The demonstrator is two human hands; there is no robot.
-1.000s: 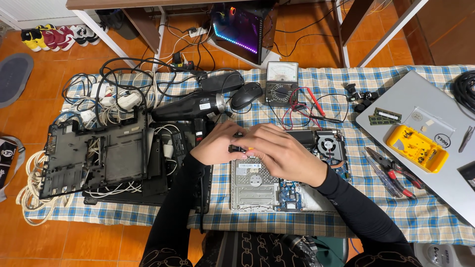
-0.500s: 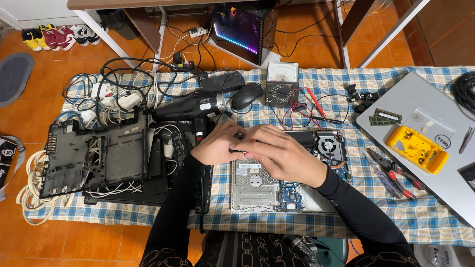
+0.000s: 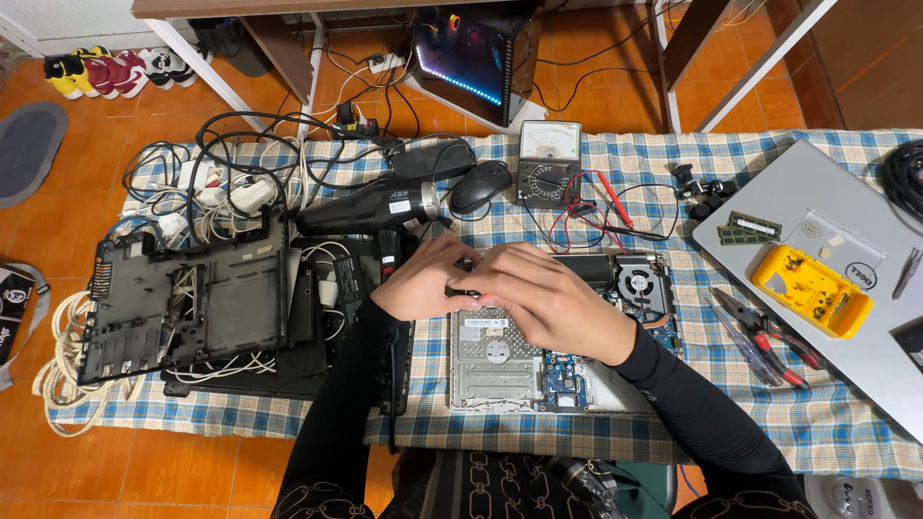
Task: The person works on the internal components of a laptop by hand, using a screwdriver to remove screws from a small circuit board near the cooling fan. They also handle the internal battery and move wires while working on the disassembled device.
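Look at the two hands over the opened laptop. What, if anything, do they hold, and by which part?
Both the left hand and right hand meet around a small dark object, pinched in the fingers. What it is, and which part is gripped, cannot be told.

Very little differs from a second ago. The right hand (image 3: 548, 298) now lies slightly further over the left hand (image 3: 423, 279), so less of the small dark tool (image 3: 464, 290) between them shows. Both hands sit a touch closer together above the opened laptop (image 3: 538, 356).
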